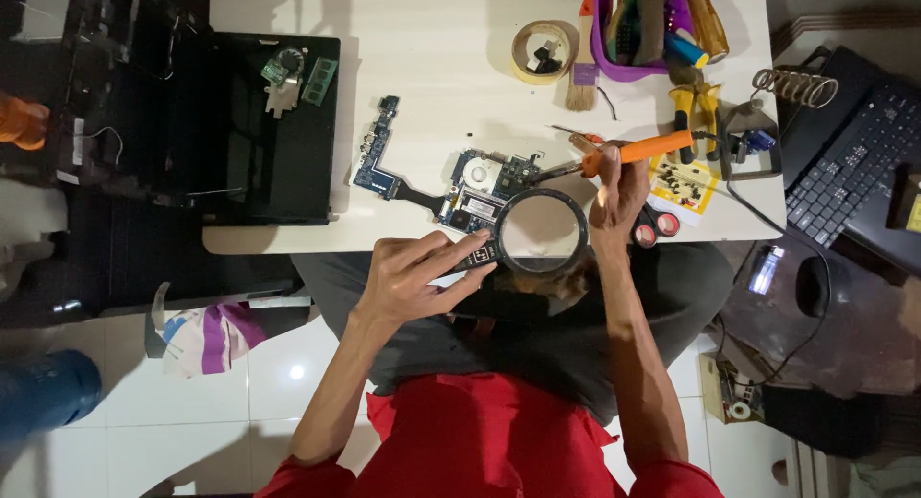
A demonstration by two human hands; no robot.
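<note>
With the left hand (pixel 413 277) pinching the magnifier (pixel 539 231) handle over the board (pixel 484 193) at the table (pixel 432 57) edge, the right hand (pixel 619 196), closed on the iron (pixel 638 153), should better approach steadily from 2 o'clock, with the lens held level.

You have two hands in view: left hand (pixel 414 279) and right hand (pixel 617 193). One magnifying glass (pixel 540 231), one soldering iron (pixel 635 153). Two circuit boards on the counter (pixel 432 47): a small L-shaped one (pixel 377 157) and a bigger one (pixel 484 186). One tape roll (pixel 542 51), one brush (pixel 581 71), one purple tool bin (pixel 614 61), one pair of yellow pliers (pixel 693 109). One black laptop base (pixel 264 133), one keyboard (pixel 849 172), one coiled iron stand (pixel 791 85).
</note>
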